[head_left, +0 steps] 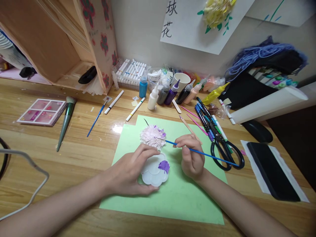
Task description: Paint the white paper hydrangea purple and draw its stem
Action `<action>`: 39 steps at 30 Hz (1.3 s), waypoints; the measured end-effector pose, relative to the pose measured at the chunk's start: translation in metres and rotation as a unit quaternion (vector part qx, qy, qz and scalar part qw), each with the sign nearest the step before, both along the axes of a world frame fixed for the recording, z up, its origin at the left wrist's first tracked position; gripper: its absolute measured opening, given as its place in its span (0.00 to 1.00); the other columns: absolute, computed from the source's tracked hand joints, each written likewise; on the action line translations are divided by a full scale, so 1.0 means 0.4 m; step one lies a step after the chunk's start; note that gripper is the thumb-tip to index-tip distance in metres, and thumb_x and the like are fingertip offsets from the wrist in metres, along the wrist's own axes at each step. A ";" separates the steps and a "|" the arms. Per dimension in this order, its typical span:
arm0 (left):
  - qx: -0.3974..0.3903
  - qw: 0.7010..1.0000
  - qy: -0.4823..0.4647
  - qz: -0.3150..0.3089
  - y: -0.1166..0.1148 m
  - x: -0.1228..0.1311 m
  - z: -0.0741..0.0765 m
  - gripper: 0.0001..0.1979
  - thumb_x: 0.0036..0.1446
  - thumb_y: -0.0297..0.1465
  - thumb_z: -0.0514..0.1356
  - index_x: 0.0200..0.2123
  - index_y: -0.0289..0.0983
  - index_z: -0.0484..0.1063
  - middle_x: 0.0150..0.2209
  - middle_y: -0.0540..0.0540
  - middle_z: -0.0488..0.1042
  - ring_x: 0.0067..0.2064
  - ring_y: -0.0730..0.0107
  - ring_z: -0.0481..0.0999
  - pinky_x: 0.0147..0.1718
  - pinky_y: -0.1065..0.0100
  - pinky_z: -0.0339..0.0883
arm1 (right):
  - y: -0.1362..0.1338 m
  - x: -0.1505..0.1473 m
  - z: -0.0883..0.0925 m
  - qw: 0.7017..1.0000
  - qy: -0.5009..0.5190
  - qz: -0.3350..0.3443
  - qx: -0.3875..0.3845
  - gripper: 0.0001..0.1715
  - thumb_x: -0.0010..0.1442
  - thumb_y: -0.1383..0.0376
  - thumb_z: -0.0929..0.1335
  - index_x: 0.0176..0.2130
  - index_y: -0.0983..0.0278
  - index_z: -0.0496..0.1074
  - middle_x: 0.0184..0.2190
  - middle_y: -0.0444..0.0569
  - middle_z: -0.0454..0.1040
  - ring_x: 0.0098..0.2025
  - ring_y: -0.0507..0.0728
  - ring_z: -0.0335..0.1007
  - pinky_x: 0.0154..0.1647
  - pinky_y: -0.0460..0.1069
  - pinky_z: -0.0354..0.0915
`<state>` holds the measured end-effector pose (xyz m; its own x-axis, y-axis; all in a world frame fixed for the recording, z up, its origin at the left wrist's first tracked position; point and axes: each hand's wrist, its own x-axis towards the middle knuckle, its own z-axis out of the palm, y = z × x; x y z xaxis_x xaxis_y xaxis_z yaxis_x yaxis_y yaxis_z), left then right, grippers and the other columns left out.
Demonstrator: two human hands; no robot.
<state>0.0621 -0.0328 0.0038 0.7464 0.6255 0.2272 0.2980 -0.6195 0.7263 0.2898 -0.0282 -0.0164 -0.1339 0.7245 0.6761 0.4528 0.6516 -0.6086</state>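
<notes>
My left hand (134, 169) grips a white flower-shaped paint palette (150, 176) by its edges, thumb at the near side and fingers at the far side. Purple paint (164, 167) fills one well on its right. Between the fingers of my right hand (192, 154) is a thin blue paintbrush (202, 153), its tip at the ruffled pale pink paper flower (150, 135). Purple marks show on the flower's upper and right petals. The flower lies on light green paper (192, 204), just beyond the palette.
Paint bottles (171, 93) and a tray of white markers (132, 72) line the wall. Black-handled scissors (221, 153) and pens lie right of the paper. Farther right is a black phone (271, 171). A large makeup brush (66, 121) and another blue brush (96, 119) lie left.
</notes>
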 end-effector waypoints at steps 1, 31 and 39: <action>0.001 1.000 -0.001 0.000 0.000 0.000 0.000 0.41 0.50 0.37 0.68 0.60 0.43 0.47 0.53 0.37 0.64 0.53 0.52 0.72 0.45 0.55 0.76 | 0.000 0.001 0.000 1.000 0.001 -0.002 0.000 0.10 0.65 0.69 0.58 0.39 0.59 0.66 0.29 0.46 0.71 0.32 0.57 0.68 0.34 0.55 0.61; -0.003 1.000 -0.004 0.003 -0.003 -0.002 0.000 0.41 0.49 0.36 0.68 0.60 0.43 0.48 0.53 0.38 0.64 0.53 0.53 0.72 0.44 0.56 0.76 | 0.001 0.002 0.005 1.000 -0.011 0.003 0.009 0.10 0.63 0.71 0.59 0.39 0.59 0.66 0.30 0.47 0.72 0.34 0.58 0.68 0.35 0.55 0.62; -0.003 1.000 0.000 0.001 0.000 0.000 0.000 0.41 0.49 0.36 0.68 0.60 0.43 0.48 0.53 0.38 0.64 0.53 0.52 0.72 0.45 0.55 0.76 | 0.001 0.000 0.007 1.000 -0.015 0.009 0.001 0.11 0.64 0.71 0.59 0.39 0.59 0.67 0.31 0.47 0.72 0.35 0.57 0.68 0.36 0.54 0.62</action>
<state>0.0620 -0.0330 0.0039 0.7444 0.6290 0.2241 0.2991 -0.6142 0.7303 0.2898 -0.0277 -0.0135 -0.1668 0.7203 0.6733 0.4595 0.6610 -0.5932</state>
